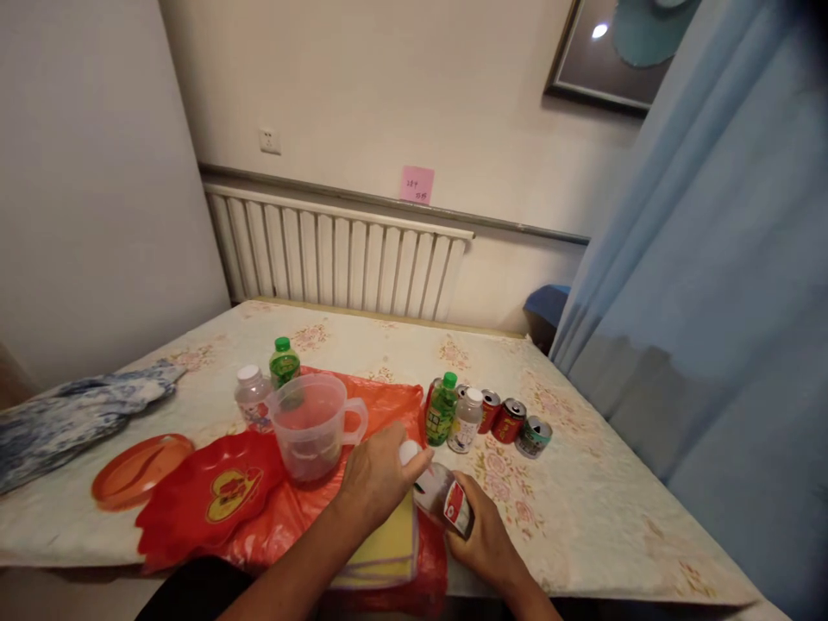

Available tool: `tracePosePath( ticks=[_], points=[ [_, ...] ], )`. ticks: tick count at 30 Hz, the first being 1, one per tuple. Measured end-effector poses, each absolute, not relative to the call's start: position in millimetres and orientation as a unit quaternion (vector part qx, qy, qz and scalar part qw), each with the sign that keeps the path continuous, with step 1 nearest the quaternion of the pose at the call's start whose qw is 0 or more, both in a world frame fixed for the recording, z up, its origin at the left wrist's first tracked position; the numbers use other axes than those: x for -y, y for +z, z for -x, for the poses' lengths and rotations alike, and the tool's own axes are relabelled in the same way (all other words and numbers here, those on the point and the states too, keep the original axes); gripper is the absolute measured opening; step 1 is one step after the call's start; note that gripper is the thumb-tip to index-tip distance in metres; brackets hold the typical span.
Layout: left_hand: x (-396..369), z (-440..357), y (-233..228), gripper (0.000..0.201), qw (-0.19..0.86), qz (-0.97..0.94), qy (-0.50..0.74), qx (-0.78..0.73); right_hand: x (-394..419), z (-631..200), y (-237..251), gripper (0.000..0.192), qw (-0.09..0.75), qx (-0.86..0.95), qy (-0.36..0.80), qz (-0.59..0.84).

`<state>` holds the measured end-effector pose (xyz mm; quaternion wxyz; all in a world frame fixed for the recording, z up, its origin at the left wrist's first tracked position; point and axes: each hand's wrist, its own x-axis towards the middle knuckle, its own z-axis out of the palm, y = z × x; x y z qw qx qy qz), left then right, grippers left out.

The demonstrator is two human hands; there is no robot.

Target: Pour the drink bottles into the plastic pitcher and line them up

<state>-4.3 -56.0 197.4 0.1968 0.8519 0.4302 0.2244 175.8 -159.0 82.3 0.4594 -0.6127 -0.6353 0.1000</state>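
Between both hands' fingers [414,470], bottle [443,498].

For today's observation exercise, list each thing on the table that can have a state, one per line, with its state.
small bottle: tilted, held in right hand, left hand on its white cap
measuring jug: upright, looks empty
green-capped bottles: upright, capped
white-capped bottles: upright, capped
cans: one lying on its side

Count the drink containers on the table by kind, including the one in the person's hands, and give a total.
Bottles: 5, two green-capped, two white-capped standing, one held bottle in the left hand and right hand
Cans: 3
Total: 8
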Motion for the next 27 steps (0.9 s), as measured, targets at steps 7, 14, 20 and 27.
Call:
tracePosePath(
  ticks=[7, 14, 20, 27],
  points=[
    [44.5, 47.0, 198.6, 0.047, 0.283, -0.91, 0.245, -0.181, 148.0, -168.6, 83.1, 0.058, 0.438, 0.655, 0.131, 0.601],
    [44.1, 58.9, 203.9, 0.018, 0.203, -0.899, 0.216, -0.323, 139.6, -158.6, 87.7, 0.057, 0.416, 0.668, 0.164, 0.595],
    [37.8, 65.3, 192.5, 0.028, 0.212, -0.793, 0.315, -0.477, 128.4, -156.9, 96.0, 0.056, 0.411, 0.679, 0.14, 0.592],
    [47.0, 71.6, 131.4, 0.03, 0.376, -0.725, 0.369, -0.444, 96.1, -153.6, 158.7, 0.047, 0.359, 0.721, 0.061, 0.59]
  ],
)
